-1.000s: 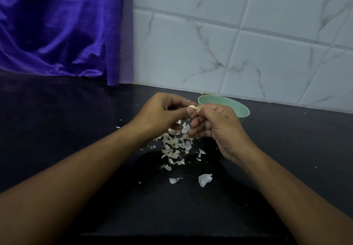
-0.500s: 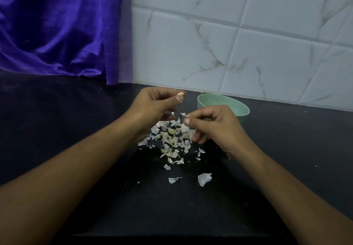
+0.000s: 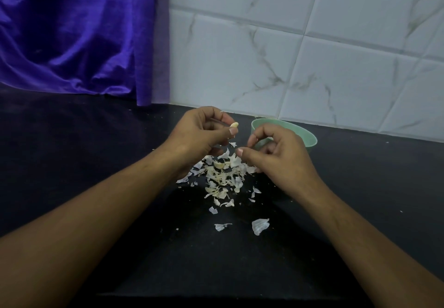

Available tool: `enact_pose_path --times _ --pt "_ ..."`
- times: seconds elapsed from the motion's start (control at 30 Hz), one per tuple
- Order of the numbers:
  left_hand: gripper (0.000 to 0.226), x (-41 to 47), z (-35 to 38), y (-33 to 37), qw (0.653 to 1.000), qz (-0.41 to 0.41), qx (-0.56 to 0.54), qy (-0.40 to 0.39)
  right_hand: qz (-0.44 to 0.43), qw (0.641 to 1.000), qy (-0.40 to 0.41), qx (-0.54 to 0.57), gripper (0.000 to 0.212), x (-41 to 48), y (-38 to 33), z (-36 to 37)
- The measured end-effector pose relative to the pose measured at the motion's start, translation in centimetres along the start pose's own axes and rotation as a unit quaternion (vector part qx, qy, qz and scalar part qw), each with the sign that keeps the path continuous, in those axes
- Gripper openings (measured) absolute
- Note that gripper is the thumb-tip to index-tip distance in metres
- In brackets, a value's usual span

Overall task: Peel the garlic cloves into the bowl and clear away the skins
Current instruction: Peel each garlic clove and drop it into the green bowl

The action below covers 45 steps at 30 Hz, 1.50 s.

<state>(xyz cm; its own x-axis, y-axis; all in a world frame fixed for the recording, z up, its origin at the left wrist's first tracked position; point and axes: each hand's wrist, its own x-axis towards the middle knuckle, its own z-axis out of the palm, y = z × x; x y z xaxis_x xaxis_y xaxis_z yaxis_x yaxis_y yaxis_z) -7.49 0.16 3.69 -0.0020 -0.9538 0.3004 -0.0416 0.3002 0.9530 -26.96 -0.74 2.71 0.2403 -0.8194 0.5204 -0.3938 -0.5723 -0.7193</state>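
Observation:
My left hand (image 3: 201, 132) pinches a small pale garlic clove (image 3: 234, 124) between thumb and fingers, just left of the green bowl (image 3: 305, 137). To its right my right hand (image 3: 276, 156) hovers over the skins with fingers curled and thumb near the index tip, holding nothing that I can make out. It covers the front of the bowl. A heap of white garlic skins (image 3: 223, 175) lies on the black counter under both hands. Two bigger skin flakes (image 3: 259, 226) lie nearer to me.
The black counter (image 3: 84, 163) runs to a white marbled tile wall (image 3: 288, 55) behind the bowl. A purple cloth (image 3: 72, 31) hangs at the back left. Tiny skin crumbs dot the counter at the right.
My hands have come apart: the left kept the clove and rose slightly, the right dropped toward the skin heap. A skin flake has fallen onto the pile.

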Motion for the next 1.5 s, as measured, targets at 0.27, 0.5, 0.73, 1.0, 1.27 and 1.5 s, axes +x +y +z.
enact_pose_path --times 0.27,0.5,0.73,1.0,1.27,1.5 --pt "0.015 -0.3 0.3 0.0 0.999 0.01 0.014 -0.047 0.03 0.975 -0.004 0.22 0.013 0.1 -0.5 0.5" --pt "0.01 -0.2 0.3 0.0 0.998 0.026 0.028 -0.045 0.016 0.98 0.022 0.196 0.01 0.2 -0.1 0.5" --pt "0.012 -0.2 0.2 -0.2 0.998 0.038 0.05 -0.032 0.006 0.98 0.015 0.199 0.019 0.1 -0.1 0.9" --pt "0.01 -0.3 0.4 0.0 0.996 0.039 0.073 -0.03 0.01 0.98 0.032 0.194 0.01 0.1 0.1 0.7" --pt "0.013 -0.5 0.5 0.4 0.979 0.064 0.195 0.002 -0.019 0.985 0.044 0.165 0.017 0.1 0.1 1.0" --pt "0.014 -0.9 0.6 0.8 0.939 0.131 0.317 0.021 -0.026 0.987 0.053 0.148 0.018 0.1 0.2 1.0"
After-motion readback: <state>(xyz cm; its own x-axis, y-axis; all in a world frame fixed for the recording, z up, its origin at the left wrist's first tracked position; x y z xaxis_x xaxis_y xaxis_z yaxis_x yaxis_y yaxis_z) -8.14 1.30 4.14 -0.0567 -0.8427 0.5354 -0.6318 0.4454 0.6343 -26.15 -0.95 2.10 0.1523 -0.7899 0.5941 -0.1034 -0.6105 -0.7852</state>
